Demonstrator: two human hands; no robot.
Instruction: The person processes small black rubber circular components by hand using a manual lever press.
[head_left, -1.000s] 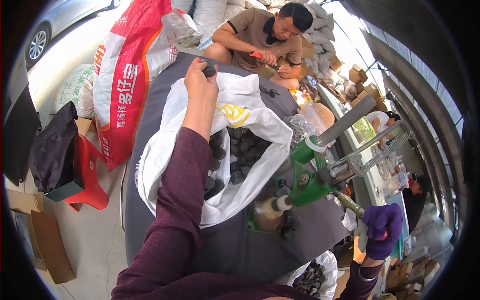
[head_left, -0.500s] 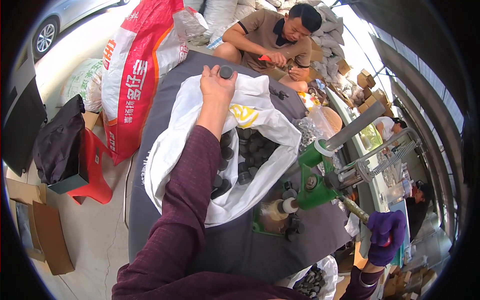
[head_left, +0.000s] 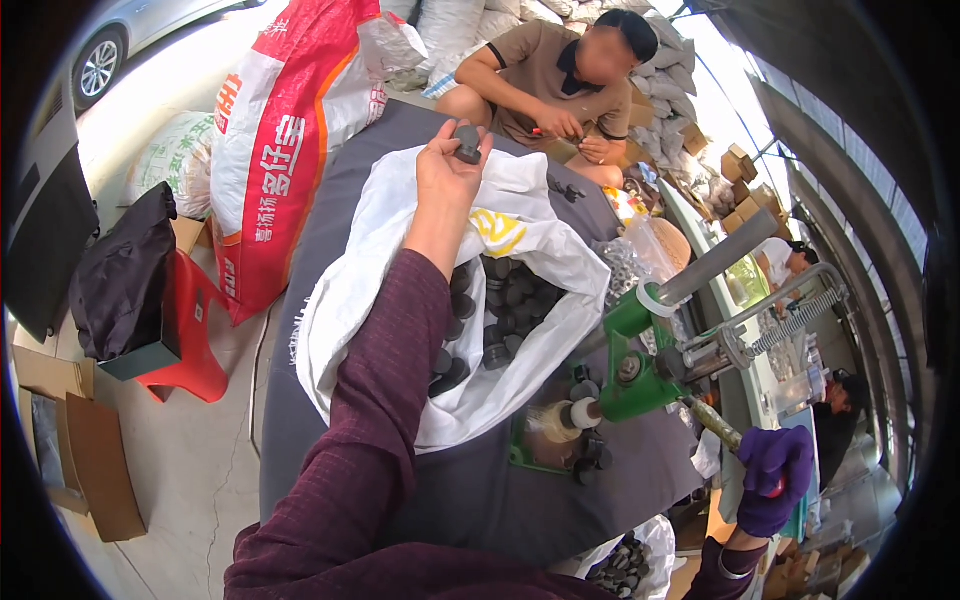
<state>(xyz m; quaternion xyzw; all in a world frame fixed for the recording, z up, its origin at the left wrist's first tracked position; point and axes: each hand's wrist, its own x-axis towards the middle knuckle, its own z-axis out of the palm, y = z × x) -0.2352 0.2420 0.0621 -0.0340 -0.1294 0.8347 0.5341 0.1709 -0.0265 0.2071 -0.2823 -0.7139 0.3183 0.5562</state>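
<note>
My bare left hand is raised beyond the far side of an open white sack, its fingers closed around a dark grey round cap-like piece. Many similar dark round pieces fill the sack. At the right, my right hand, in a purple glove, grips the lever of a green hand press. Below the press head, several dark pieces lie by its base, next to a clear, blurry covering.
A grey cloth covers the table. Across it sits a co-worker handling something small. A tall red-and-white sack and a red stool stand left. Another white bag of dark pieces is at the near edge.
My left hand has tilted the round piece and curled its fingers more around it. My right hand stays on the lever. The co-worker's hands have shifted slightly.
</note>
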